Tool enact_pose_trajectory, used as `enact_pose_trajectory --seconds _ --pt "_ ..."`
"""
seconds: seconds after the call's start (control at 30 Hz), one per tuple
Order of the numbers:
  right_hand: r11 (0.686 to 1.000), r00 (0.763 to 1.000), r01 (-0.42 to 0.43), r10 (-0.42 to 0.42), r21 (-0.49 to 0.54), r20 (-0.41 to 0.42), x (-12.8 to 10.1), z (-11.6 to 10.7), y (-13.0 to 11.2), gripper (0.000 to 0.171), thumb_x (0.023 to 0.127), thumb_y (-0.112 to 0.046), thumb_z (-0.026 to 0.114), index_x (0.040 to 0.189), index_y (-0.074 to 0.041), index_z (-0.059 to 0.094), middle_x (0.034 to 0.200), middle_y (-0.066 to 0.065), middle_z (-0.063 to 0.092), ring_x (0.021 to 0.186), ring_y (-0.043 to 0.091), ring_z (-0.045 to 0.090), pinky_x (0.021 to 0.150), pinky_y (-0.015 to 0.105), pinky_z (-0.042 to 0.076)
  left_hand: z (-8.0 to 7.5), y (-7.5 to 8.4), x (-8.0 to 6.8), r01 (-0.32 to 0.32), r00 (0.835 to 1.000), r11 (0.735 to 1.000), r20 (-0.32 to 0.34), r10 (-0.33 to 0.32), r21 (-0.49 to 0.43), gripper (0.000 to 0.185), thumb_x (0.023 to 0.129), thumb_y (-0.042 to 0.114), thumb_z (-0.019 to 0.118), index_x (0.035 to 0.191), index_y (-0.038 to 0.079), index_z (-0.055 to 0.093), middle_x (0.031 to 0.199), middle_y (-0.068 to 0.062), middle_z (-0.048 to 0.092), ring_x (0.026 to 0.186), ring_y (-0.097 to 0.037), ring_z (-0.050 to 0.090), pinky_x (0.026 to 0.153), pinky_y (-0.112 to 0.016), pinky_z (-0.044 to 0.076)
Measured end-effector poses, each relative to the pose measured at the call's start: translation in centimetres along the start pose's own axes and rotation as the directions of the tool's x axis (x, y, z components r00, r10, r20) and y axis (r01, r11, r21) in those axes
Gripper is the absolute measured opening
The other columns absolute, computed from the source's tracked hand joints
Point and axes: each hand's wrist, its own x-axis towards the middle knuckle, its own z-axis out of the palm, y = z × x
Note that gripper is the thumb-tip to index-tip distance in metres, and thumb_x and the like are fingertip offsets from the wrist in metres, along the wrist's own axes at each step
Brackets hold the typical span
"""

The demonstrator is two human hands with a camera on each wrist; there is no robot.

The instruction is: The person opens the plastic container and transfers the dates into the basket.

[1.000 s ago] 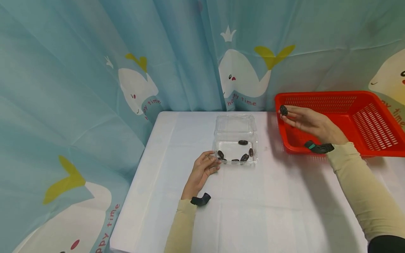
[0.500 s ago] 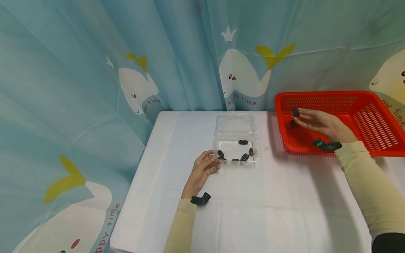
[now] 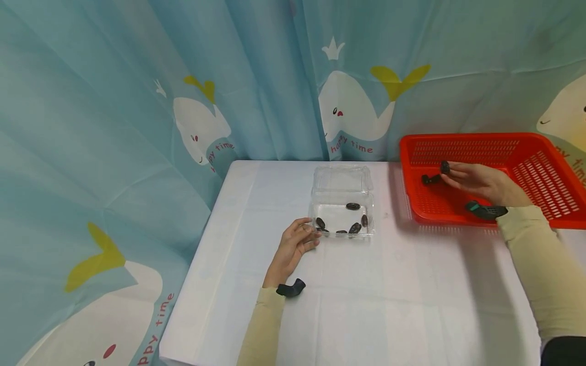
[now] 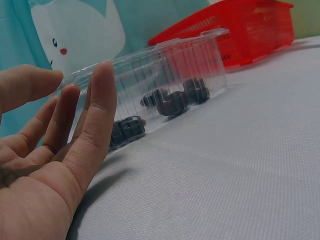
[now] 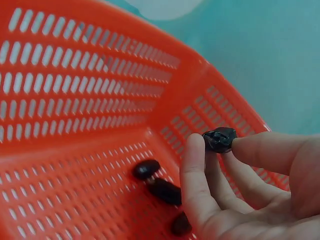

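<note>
My right hand (image 3: 490,185) pinches a dark, wrinkled date (image 5: 219,139) between thumb and finger, inside the red basket (image 3: 458,219). Below it in the right wrist view lie more dates on the basket floor, one rounded date (image 5: 146,169) beside a longer date (image 5: 164,191), and another partly behind my fingers. My left hand (image 3: 292,249) holds the front left corner of a clear plastic clamshell box (image 3: 335,214), thumb and fingers on either side of that corner. Several dates (image 3: 352,206) lie spread in the box, and its lid (image 3: 342,179) is folded back.
A white cloth (image 3: 366,295) covers the table, with box and basket standing apart on it. The basket has slotted walls and sits at the right rear. A blue curtain (image 3: 270,81) with whale prints hangs behind and along the left side.
My right hand has moved right and deeper into the basket with the pinched date, bringing dates on the basket floor into sight. The left hand and the box have stayed in place.
</note>
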Motion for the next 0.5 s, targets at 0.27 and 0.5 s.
enact_pose_trajectory --seconds 0.27,0.5 --pt "0.995 0.978 -0.089 0.079 -0.039 -0.193 1.0 -1.5 -1.5 0.032 0.109 -0.018 0.053 0.100 -0.018 0.083 0.097 0.006 0.074 0.099 0.019 0.073 0.106 0.026 0.056 -0.1 0.0 0.0 -0.003 1.000 1.000 -0.003 0.003 0.014 0.045 0.109 0.013 0.054 0.151 0.001 0.042 0.115 -0.003 0.064 0.107 -0.015 0.072 0.090 -0.026 0.061" --pt "0.986 0.963 -0.161 0.146 -0.051 -0.227 1.3 -2.4 -2.3 0.036 0.110 -0.024 0.051 0.093 -0.013 0.081 0.097 0.004 0.069 0.095 0.019 0.071 0.102 0.024 0.058 -0.1 0.0 0.1 -0.009 1.000 1.000 -0.007 0.009 0.016 0.045 0.109 0.010 0.051 0.151 -0.001 0.040 0.110 0.000 0.067 0.104 -0.013 0.072 0.088 -0.025 0.062"
